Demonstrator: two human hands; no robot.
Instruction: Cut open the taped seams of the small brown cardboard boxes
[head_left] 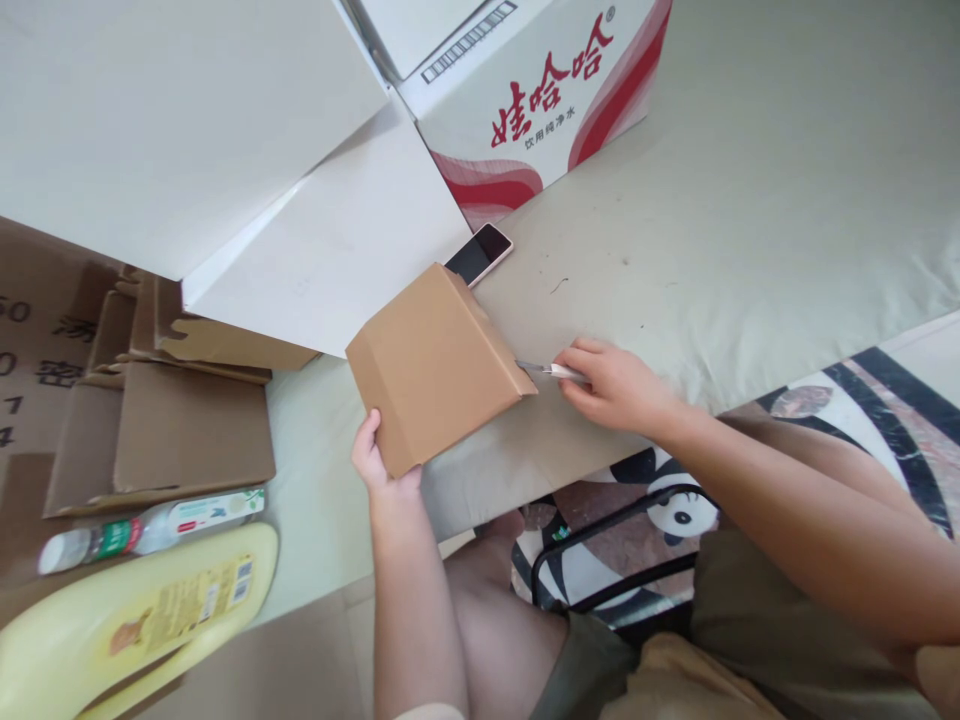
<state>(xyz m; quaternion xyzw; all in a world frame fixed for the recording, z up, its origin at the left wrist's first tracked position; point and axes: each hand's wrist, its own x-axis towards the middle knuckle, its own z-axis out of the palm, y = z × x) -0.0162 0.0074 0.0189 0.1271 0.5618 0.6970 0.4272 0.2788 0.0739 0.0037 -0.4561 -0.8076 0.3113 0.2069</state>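
Observation:
A brown cardboard box [431,365] is held tilted above the pale covered surface. My left hand [379,460] grips its lower left corner, the thumb along the side and the other fingers hidden beneath. My right hand [611,385] is closed around the pale handle of a utility knife [553,371]. The knife's thin blade points left and meets the box's right edge, near a slightly lifted flap. How far the blade goes in cannot be seen. Just behind the box lies a smartphone [481,253], partly covered by it.
Large white cartons [330,230] and a red-and-white printed carton [547,100] stand at the back. Folded brown cardboard [195,425] is stacked at left, beside a clear bottle [161,525] and a yellow jug [150,620]. A black metal frame [622,520] sits below the surface's front edge.

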